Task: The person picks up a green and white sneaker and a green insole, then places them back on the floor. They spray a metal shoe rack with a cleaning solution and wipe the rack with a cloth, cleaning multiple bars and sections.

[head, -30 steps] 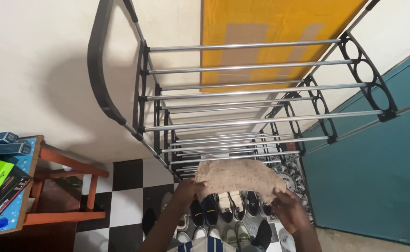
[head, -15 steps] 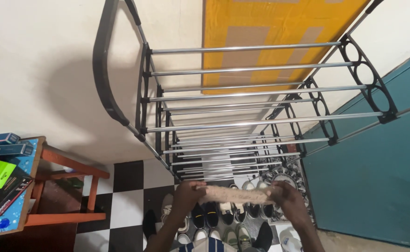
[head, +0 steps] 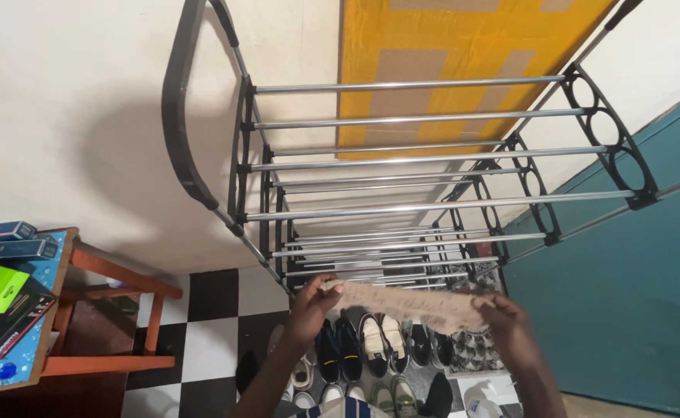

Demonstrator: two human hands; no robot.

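Floor: black-and-white checkered tiles [head: 215, 340], with rows of shoes [head: 359, 348] lined up below the hands.
Left hand [head: 311, 306]: clenched on the left end of a beige cloth [head: 410, 303].
Right hand [head: 510, 329]: clenched on the right end.
Cloth: stretched flat between both hands, above the shoes, just before the rack's lower bars.
Side: wooden table [head: 85, 310] with boxes, left.
Rack [head: 433, 159]: black frame, chrome bars, bare tiers.
Beyond: cream wall [head: 61, 116], yellow panel [head: 448, 46], teal door [head: 634, 286].

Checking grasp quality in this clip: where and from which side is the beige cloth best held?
By its two short ends, from either side: the beige cloth is stretched into a long, limp strip, and the left hand and right hand already pinch an end each, keeping it taut.
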